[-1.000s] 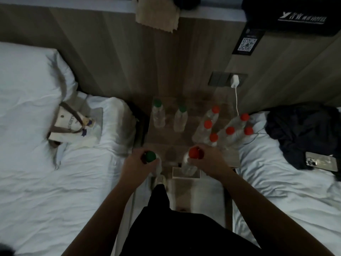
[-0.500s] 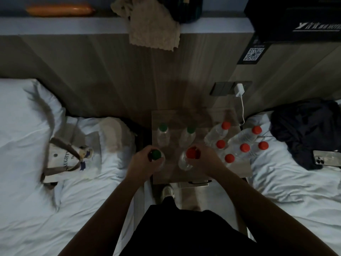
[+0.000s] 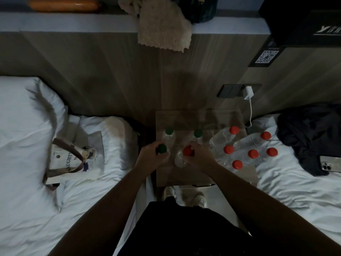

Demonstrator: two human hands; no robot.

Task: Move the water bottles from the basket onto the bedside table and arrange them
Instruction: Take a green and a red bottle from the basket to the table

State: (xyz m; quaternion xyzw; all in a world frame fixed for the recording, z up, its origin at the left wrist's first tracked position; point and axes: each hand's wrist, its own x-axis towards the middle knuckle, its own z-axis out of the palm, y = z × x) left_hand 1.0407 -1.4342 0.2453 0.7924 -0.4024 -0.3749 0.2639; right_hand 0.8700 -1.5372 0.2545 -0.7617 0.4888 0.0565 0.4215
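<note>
- Both held bottles have advanced over the wooden bedside table [image 3: 184, 174], toward two standing green-capped bottles [image 3: 169, 131].
- Left hand [image 3: 149, 157] grips a green-capped bottle [image 3: 162, 148]; right hand [image 3: 200, 156] grips a red-capped bottle [image 3: 188, 150].
- White beds [image 3: 27, 191] flank the table; six red-capped bottles [image 3: 253, 153] rest tilted at its right edge.
- Tote bag [image 3: 73, 159] reads "NAUGHTY".

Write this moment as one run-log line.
left hand: grips green-capped bottle | right hand: grips red-capped bottle | place: over bedside table | status: neither bottle released
</note>
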